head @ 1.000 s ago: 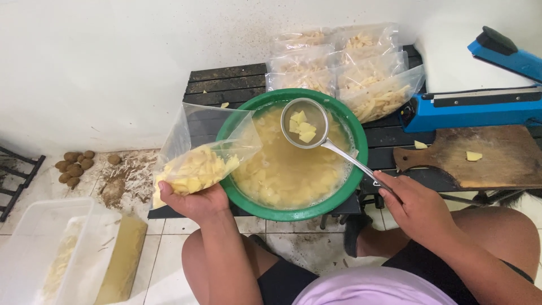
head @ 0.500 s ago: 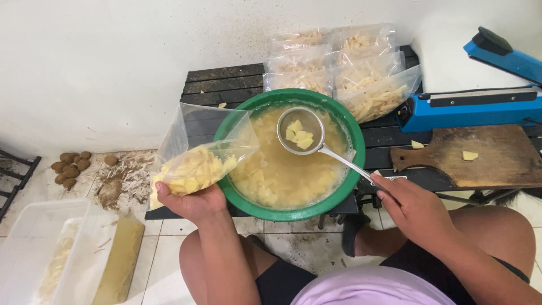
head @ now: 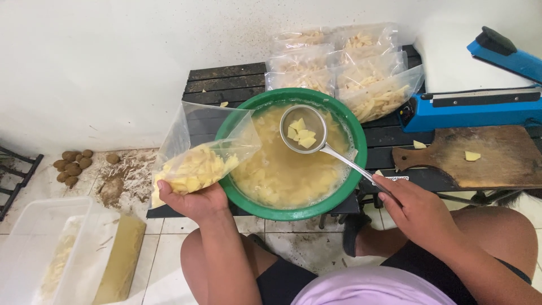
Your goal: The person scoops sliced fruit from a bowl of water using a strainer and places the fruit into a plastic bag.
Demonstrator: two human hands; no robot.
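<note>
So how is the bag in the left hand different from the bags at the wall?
The held bag is open and tilted in the left hand; the stacked bags lie flat on the black table. It holds chunky pieces; they hold thinner strips. Both are clear plastic with pale yellow pieces.

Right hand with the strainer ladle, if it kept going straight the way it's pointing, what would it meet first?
The right hand points up-left along the strainer ladle. Going on, it would probably first meet the green basin rim, though its height above that is unclear.
</note>
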